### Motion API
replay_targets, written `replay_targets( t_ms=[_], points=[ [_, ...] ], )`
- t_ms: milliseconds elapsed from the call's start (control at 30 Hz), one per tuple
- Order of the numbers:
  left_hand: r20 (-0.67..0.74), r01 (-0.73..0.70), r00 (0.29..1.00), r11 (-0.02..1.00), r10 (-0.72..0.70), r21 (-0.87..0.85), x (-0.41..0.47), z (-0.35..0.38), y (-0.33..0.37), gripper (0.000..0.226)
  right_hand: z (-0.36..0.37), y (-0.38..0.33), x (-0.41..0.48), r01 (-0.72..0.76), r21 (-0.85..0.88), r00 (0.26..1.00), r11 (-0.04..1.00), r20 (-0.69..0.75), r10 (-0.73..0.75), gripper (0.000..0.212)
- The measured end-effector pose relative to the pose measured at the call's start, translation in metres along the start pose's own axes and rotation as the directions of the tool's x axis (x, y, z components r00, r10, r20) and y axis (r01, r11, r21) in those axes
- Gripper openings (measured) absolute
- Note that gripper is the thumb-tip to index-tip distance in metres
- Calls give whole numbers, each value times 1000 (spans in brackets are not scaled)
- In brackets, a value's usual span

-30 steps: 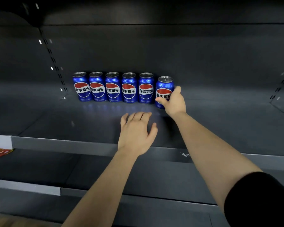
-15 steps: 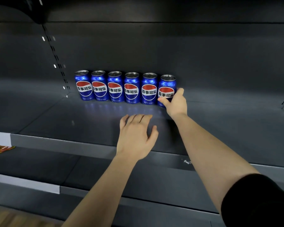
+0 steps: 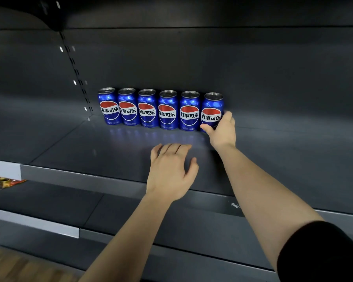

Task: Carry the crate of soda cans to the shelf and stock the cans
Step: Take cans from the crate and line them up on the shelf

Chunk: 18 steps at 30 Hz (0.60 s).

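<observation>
Cans (image 3: 167, 109) stand six in a row on the shelf (image 3: 110, 151), right hand (image 3: 222, 129) gripping the last can (image 3: 212, 110), left hand (image 3: 170, 171) spread flat; crate unseen, so remainder unknown.

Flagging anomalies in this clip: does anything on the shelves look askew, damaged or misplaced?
The six blue soda cans stand upright in one row, labels forward; the right hand grips the rightmost can. Only oddities: white paint chips on the lip of the dark grey shelf, and an orange snack packet on the lower shelf, left.
</observation>
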<state>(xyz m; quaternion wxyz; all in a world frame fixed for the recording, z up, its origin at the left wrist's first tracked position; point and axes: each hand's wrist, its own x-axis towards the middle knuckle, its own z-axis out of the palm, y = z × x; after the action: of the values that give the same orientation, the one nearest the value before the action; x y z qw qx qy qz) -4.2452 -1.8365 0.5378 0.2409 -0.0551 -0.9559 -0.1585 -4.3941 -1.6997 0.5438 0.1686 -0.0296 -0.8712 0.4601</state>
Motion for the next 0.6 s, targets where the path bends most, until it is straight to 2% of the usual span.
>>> replay_targets(
  t_ms=[333, 433, 600],
  points=[
    [10, -20, 1000, 998, 20, -59, -1, -4, 0, 62, -5, -9, -18, -53, 22, 997, 998, 54, 52, 98],
    [47, -53, 997, 997, 56, -61, -3, -9, -3, 66, -6, -18, -37, -88, 46, 996, 995, 30, 87, 93],
    [45, -96, 994, 995, 97, -16, -24, -25, -26, 53, -7, -37, -82, -52, 64, 998, 997, -26, 54, 68]
  ],
)
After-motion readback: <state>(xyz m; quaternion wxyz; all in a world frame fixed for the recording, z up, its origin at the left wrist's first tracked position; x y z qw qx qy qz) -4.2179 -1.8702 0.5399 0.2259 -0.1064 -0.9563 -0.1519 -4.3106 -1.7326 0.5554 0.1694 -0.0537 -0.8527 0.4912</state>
